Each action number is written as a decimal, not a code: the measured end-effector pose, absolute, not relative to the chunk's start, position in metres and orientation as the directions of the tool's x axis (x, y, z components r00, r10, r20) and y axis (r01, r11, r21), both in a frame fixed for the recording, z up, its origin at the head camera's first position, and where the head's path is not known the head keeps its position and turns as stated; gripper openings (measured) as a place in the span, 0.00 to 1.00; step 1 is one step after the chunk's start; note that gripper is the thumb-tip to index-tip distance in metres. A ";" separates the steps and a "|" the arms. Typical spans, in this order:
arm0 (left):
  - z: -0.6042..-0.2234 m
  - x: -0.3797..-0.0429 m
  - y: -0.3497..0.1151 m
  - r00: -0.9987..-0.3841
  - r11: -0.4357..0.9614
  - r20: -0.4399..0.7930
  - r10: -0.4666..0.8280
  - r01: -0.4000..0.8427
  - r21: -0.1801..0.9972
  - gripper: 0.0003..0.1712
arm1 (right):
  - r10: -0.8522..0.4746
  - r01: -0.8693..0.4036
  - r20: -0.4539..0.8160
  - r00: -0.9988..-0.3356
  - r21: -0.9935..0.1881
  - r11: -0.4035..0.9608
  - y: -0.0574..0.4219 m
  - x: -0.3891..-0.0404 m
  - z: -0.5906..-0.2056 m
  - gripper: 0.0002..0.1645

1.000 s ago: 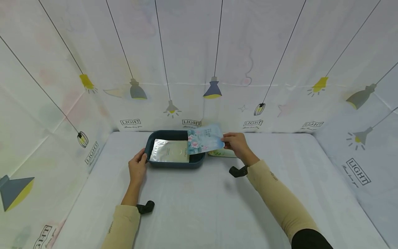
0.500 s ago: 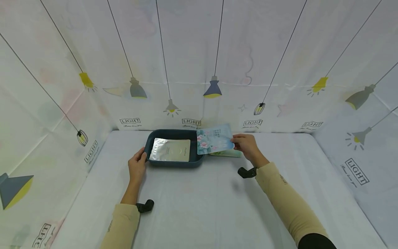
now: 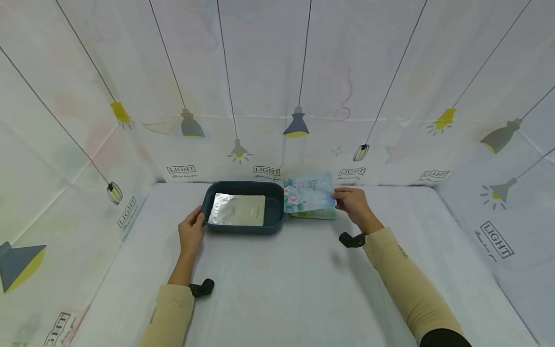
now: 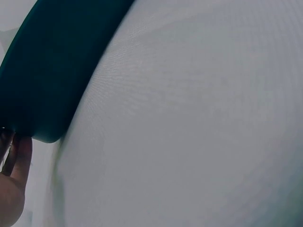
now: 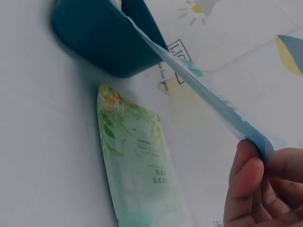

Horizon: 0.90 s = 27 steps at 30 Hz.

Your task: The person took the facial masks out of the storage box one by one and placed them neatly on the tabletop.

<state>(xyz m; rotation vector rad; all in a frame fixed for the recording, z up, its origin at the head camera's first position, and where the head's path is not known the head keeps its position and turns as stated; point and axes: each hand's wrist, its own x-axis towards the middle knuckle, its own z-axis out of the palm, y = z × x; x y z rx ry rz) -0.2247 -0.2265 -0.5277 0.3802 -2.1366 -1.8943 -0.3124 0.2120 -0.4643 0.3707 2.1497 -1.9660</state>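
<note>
A dark teal plastic basin [image 3: 244, 230] sits at the back of the table. Inside it lies a silver and cream sachet [image 3: 237, 210]. My left hand [image 3: 191, 229] rests at the basin's left end, its fairly straight fingers touching the outer wall. Between thumb and fingers, my right hand [image 3: 351, 202] pinches the right edge of a light blue flowered sachet [image 3: 309, 193], raised just right of the basin. Below that sachet, a green leaf-patterned sachet [image 5: 137, 161] lies flat on the table, partly covered in the head view.
The white-covered table [image 3: 277, 284] stretches toward me. Close behind the basin stands a white curtain [image 3: 260, 72] printed with hanging lamps, which also runs along both sides. Each wrist carries a small black camera, such as the right wrist camera [image 3: 352, 240].
My right hand has moved right with the light blue sachet, taking it from above the basin's right end to over the green sachet. The left hand and basin have stayed put.
</note>
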 end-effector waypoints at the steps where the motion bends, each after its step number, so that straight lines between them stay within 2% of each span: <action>1: -0.532 -0.227 -0.227 -0.931 0.113 0.021 -0.364 -0.022 0.993 0.24 | 0.052 0.321 -0.318 -0.947 -0.944 0.082 0.214 -0.313 -0.465 0.25; 10: -0.548 -0.233 -0.229 -0.910 0.160 0.085 -0.405 0.021 0.987 0.23 | 0.080 0.328 -0.321 -0.944 -0.938 0.115 0.232 -0.315 -0.465 0.27; 27: -0.548 -0.231 -0.229 -0.911 0.170 0.078 -0.405 0.009 0.985 0.23 | 0.167 0.377 -0.351 -0.921 -0.910 0.170 0.274 -0.319 -0.469 0.27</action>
